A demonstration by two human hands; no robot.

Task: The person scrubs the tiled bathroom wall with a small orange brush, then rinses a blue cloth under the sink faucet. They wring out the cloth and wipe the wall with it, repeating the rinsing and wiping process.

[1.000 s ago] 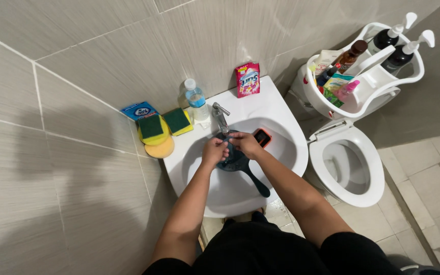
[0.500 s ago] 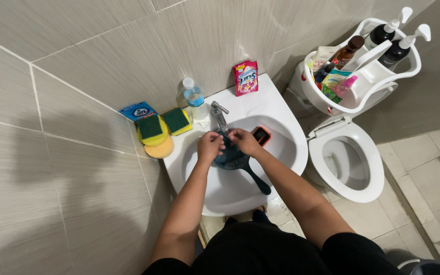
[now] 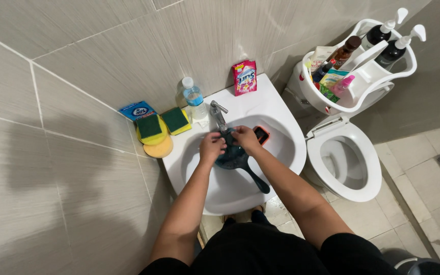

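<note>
A dark blue-grey brush or scoop with a long handle [image 3: 243, 168] lies in the white sink basin [image 3: 230, 196], its head under the metal tap [image 3: 218, 114]. My left hand [image 3: 212, 146] grips the left side of its head. My right hand [image 3: 245, 138] holds the upper right side of the head, just below the spout. The handle points toward the near right of the basin. A small red and black object [image 3: 261, 135] rests in the basin to the right of my right hand.
On the sink's left rim sit yellow-green sponges [image 3: 152, 129], a blue packet [image 3: 135, 110] and a clear bottle [image 3: 193, 98]. A pink sachet [image 3: 244, 77] leans on the tiled wall. A white toilet [image 3: 345, 160] stands right, with a white caddy of bottles [image 3: 362, 61] on its tank.
Both hands stay on the dark item under the tap with only slight shifts. The view has tilted a little.
</note>
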